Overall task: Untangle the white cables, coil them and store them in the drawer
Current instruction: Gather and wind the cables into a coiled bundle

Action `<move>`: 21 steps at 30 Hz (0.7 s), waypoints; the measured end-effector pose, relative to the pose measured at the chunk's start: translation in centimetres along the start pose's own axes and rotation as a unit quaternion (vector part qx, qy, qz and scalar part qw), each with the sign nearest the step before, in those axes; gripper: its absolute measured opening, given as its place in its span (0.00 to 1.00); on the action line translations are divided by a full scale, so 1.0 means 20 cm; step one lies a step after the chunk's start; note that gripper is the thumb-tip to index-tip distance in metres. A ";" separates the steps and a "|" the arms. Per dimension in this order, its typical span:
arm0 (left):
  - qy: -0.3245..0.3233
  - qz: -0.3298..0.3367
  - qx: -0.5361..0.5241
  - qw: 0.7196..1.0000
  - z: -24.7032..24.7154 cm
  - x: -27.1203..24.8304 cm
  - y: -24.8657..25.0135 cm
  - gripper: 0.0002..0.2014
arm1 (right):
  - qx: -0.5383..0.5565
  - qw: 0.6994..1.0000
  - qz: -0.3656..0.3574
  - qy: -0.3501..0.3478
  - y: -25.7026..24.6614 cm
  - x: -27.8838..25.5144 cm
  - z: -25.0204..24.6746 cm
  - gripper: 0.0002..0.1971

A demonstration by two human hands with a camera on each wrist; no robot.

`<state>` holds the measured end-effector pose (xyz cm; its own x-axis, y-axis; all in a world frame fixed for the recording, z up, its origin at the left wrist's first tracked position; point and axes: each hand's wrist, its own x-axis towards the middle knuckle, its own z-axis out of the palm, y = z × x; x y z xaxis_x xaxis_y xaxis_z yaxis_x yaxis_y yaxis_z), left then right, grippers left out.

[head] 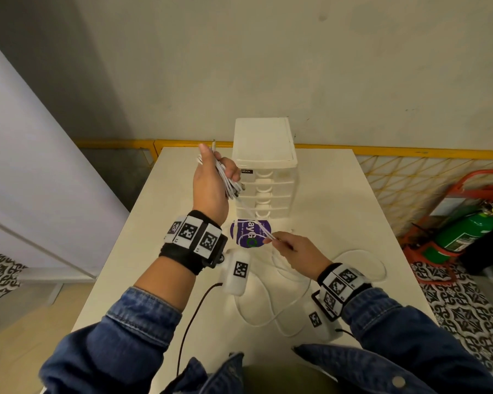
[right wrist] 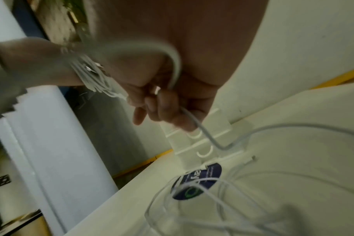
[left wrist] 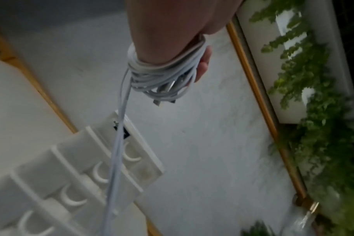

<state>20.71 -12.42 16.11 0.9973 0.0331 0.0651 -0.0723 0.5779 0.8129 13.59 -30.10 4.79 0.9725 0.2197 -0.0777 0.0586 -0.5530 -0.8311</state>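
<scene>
My left hand is raised in front of the white drawer unit, gripping a coil of white cable wound round its fingers, thumb over the turns. In the left wrist view the coil wraps the hand, with plug ends sticking out below. One taut strand runs from it down to my right hand, which pinches the cable between thumb and fingers. More loose white cable lies in loops on the table. All drawers look closed.
A round purple sticker lies on the table just before the drawer unit. A green fire extinguisher stands on the floor at the right, behind a yellow rail. A black cord hangs from my left wrist.
</scene>
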 end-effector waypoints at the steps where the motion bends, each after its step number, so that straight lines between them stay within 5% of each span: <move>1: 0.003 0.019 0.042 0.999 -0.01 0.00 -0.01 0.21 | -0.009 1.000 -0.017 -0.005 -0.02 -0.01 -0.01 0.12; 3: -0.021 0.073 0.163 0.984 -0.04 -0.02 -0.04 0.22 | -0.031 0.997 -0.065 -0.013 -0.06 -0.02 -0.02 0.12; 6: -0.116 0.121 0.371 0.913 -0.09 -0.03 -0.09 0.25 | -0.029 0.988 -0.148 0.019 -0.14 -0.03 -0.03 0.14; 12: -0.262 0.014 0.527 0.808 -0.07 -0.10 -0.14 0.21 | -0.066 0.958 -0.249 0.122 -0.28 -0.01 -0.16 0.08; 17: -0.348 -0.153 0.421 0.823 -0.06 -0.13 -0.14 0.29 | -0.051 0.963 -0.199 0.174 -0.27 0.06 -0.28 0.09; 21: -0.375 -0.193 0.374 0.826 -0.03 -0.16 -0.11 0.21 | -0.100 0.950 -0.244 0.166 -0.24 0.10 -0.33 0.12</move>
<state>17.66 -13.22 13.76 0.6802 -0.7129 -0.1704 -0.0171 -0.2478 0.9687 16.86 -32.33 12.35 0.8339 0.2426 0.4957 0.5308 -0.5988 -0.5998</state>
